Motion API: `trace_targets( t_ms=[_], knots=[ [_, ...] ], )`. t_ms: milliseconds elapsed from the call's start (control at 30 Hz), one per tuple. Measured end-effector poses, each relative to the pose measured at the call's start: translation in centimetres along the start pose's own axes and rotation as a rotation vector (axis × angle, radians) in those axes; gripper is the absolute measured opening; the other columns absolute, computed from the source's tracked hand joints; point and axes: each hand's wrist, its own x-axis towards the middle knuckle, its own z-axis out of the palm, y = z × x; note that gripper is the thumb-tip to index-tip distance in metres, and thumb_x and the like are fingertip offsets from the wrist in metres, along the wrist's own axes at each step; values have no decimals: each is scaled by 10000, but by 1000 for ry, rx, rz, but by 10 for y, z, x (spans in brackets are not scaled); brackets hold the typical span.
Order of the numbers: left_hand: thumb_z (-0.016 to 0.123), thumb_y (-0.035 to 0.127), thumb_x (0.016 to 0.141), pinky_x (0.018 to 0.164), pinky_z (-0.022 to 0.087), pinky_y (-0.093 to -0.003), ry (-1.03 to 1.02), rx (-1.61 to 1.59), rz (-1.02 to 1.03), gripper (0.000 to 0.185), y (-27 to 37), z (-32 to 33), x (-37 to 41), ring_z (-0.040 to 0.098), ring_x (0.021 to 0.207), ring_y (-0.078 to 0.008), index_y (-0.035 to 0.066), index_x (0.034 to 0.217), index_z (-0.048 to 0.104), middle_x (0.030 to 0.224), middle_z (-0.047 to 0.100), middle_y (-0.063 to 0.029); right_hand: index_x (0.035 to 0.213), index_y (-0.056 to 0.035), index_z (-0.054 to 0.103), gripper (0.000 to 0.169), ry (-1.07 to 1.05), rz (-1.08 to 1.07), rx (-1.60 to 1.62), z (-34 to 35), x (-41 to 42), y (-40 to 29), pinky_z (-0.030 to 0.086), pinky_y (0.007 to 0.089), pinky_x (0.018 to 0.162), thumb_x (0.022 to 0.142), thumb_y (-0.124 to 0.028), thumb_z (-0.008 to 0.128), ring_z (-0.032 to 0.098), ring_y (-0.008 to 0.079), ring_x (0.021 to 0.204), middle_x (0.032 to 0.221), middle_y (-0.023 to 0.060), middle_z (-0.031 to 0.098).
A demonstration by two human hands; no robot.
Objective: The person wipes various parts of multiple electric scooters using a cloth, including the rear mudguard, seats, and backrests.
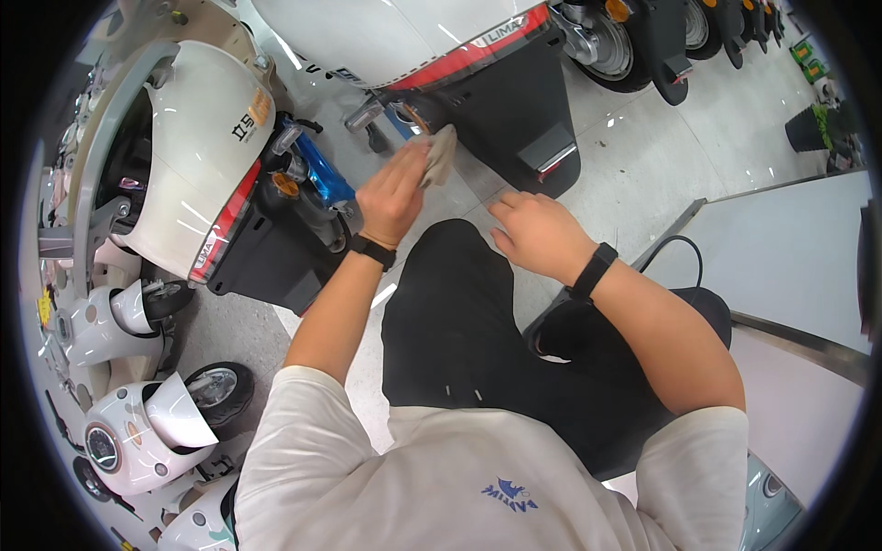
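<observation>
My left hand (391, 196) grips a beige cloth (441, 160). The cloth is up by the orange turn signal (416, 118) of a white electric scooter (344, 31); whether it touches the scooter, I cannot tell. Below the scooter's red tail light strip (475, 54) hangs a black rear mudguard (513, 103) with a reflector (555, 160) near its lower end. My right hand (541, 231) holds nothing, its fingers bent and slightly apart, close to the mudguard's lower edge. Contact there cannot be made out.
A second white scooter (207, 138) with a blue-wrapped part (320, 169) stands at left. Several pale scooters (148, 430) line the left side. More rear wheels (610, 52) stand at upper right. A white panel (792, 255) and a potted plant (806, 131) are at right.
</observation>
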Motion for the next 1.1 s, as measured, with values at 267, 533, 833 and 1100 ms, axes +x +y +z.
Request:
trace_targets(
  t_ms=[267,533,833,1100],
  knots=[
    [691,93,750,716,576,-288,-85,155,9,393,2,15,0,679,917,-181,160,1136,724,1177,707,52,1071,-19,697,232,-55,0,8,-1,24,-3,553,457,834,909,-183,670,675,361,943,968,143,674],
    [644,-69,673,832,550,-390,313,231,-257,558,-22,-20,6,635,954,-314,124,1188,737,1252,712,-13,1057,-33,705,214,62,-94,26,1,56,-23,543,453,823,905,-178,670,672,346,918,946,130,682],
    [657,39,741,798,516,-378,-176,307,-258,485,-26,-8,6,590,995,-279,136,1212,718,1350,661,17,1012,-28,698,186,30,-213,79,9,84,-54,532,454,840,891,-167,672,671,358,909,942,135,686],
    [641,69,776,819,501,-393,-424,426,-342,461,-27,-39,-66,594,1080,-264,109,1232,696,1370,650,-17,931,-33,684,167,-102,-275,38,16,87,-53,535,462,859,900,-198,680,676,350,913,911,121,681]
  ],
)
